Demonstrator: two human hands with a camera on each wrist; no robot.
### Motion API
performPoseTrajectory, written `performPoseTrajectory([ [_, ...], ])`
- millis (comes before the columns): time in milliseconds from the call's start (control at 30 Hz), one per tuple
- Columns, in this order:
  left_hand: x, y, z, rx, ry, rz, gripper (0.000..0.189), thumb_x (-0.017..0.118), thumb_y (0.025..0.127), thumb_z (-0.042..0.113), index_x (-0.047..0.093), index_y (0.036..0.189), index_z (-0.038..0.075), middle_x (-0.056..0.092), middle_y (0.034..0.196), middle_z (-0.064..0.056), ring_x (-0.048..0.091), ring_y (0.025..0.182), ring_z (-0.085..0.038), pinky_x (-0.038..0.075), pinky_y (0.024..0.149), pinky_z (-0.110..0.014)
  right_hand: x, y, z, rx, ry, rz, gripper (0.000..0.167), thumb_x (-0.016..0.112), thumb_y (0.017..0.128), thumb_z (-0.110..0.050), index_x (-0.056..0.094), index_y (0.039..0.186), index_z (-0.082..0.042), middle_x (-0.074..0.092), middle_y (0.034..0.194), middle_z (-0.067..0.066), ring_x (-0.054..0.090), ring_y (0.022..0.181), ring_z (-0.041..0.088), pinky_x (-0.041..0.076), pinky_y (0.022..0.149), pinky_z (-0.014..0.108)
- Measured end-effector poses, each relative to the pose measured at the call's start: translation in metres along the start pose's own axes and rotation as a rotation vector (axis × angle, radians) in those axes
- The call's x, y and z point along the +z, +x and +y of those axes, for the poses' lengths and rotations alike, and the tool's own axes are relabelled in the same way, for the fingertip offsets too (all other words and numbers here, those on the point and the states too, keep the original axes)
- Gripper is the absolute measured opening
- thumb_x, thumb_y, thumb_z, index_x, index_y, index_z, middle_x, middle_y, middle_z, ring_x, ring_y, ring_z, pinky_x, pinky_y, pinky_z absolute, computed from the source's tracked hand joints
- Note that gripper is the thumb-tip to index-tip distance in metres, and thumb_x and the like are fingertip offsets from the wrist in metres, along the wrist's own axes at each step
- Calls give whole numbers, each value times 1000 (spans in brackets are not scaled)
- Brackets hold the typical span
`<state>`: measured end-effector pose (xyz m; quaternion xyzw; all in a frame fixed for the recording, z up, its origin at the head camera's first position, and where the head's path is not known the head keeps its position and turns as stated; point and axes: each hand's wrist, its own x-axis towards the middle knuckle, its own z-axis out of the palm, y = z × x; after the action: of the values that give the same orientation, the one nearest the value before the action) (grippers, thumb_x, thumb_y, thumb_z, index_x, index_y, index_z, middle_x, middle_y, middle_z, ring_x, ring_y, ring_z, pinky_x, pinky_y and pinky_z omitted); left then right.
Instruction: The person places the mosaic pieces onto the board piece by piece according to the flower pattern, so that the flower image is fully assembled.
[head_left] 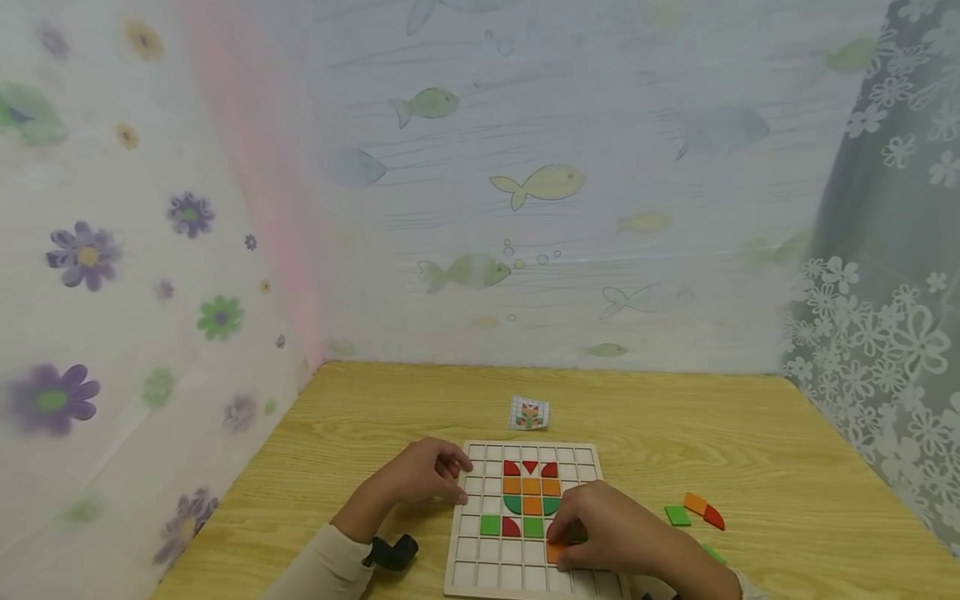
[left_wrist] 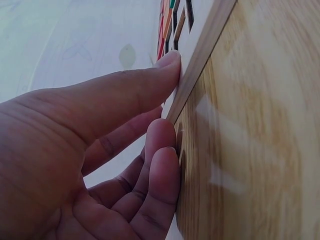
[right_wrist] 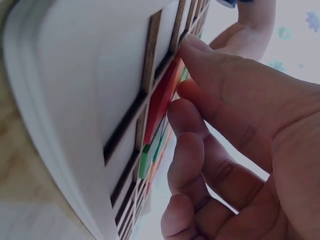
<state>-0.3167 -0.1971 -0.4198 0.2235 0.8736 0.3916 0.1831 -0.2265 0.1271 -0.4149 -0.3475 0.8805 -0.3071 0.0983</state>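
Note:
A pale wooden grid board [head_left: 501,577] lies on the table with coloured tiles set in several squares. My right hand [head_left: 611,529] is over its lower right part and pinches an orange tile [head_left: 556,552] at the grid between thumb and index finger. Close up in the right wrist view, the thumb and index fingertips meet at a red-orange tile [right_wrist: 161,102]. My left hand [head_left: 422,477] rests at the board's left edge. In the left wrist view, its thumb touches the rim [left_wrist: 200,62], the other fingers loosely bent beside it. The right hand covers some squares.
Right of the board lie loose tiles: a green square [head_left: 678,516], an orange one [head_left: 696,503], a red quarter-round [head_left: 715,517] and another green piece [head_left: 713,553]. Beyond the board is a small pattern card [head_left: 529,413]. Patterned curtains enclose the wooden table [head_left: 375,400].

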Motion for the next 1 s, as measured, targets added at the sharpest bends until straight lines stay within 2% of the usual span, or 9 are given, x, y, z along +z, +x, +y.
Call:
performPoseTrajectory([
  [200,0,1,-3,5,5,-5,36,92,80,21,75,112,13,65,98,-3,59,86,-18,51,75,-32,-7,-3,1,23,15,0,18,89,82,-30,82,99,-30,68,92,-22,60,82,-4,52,70,20],
  [367,0,1,-4,9,1,-9,37,91,81,21,75,113,12,65,99,-3,59,87,-18,51,75,-32,-16,-9,4,40,40,39,13,87,84,-26,82,96,-28,70,93,-17,62,81,0,54,71,23],
  [567,0,0,-1,9,-8,-10,37,91,81,20,75,113,11,65,99,-4,59,87,-19,51,75,-32,-30,-23,13,85,19,89,13,86,85,-26,81,97,-27,69,94,-15,59,82,2,54,71,24],
  [733,0,0,0,3,-8,-7,37,92,80,20,75,112,12,65,99,-4,59,87,-19,51,74,-32,-42,-35,23,91,44,123,15,85,87,-29,81,100,-25,70,98,-9,60,84,4,54,71,27],
  [1000,0,0,0,-1,-7,-5,37,92,80,20,75,112,12,65,99,-4,59,87,-20,52,75,-33,-56,-54,41,89,40,167,19,83,89,-30,80,105,-23,72,100,-8,57,83,3,51,70,25],
])
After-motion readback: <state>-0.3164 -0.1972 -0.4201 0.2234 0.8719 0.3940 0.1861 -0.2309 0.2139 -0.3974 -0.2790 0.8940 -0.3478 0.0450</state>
